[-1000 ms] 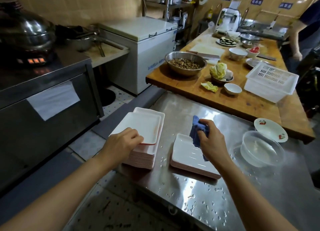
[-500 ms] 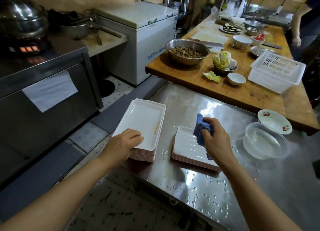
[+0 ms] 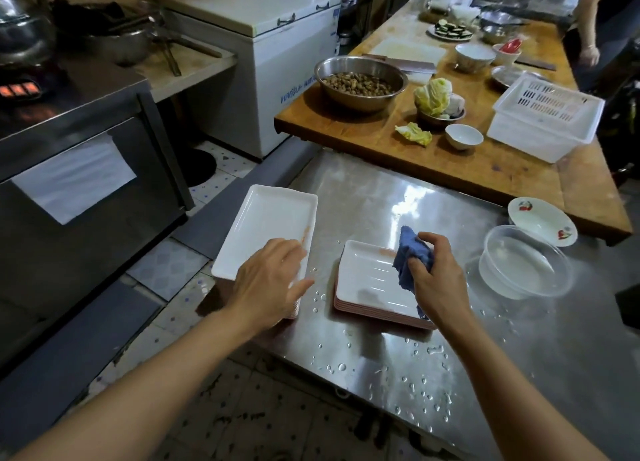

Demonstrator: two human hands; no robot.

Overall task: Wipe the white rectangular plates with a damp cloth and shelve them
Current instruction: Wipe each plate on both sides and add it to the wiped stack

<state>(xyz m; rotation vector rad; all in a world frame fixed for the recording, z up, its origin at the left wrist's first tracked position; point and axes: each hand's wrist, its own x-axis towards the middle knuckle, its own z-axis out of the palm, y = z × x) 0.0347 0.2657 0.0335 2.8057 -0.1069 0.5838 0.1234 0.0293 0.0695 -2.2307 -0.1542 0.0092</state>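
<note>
Two stacks of white rectangular plates stand on the wet steel table (image 3: 381, 197). The taller left stack (image 3: 263, 225) sits at the table's left edge, with a reddish smear on its top plate. My left hand (image 3: 270, 280) lies on that stack's near right corner, fingers spread and fairly straight. The shorter right stack (image 3: 370, 284) lies beside it. My right hand (image 3: 433, 280) grips a bunched blue cloth (image 3: 410, 256) over the right stack's far right part.
A clear plastic bowl of water (image 3: 523, 266) and a flowered dish (image 3: 540, 218) stand to the right. Behind runs a wooden counter (image 3: 485, 169) with a steel bowl, cabbage, small bowls and a white basket (image 3: 543, 117). A person stands at the far right.
My left hand has set the lifted plate flat on the left stack and its fingers have spread out. The right hand with the cloth has stayed over the right stack.
</note>
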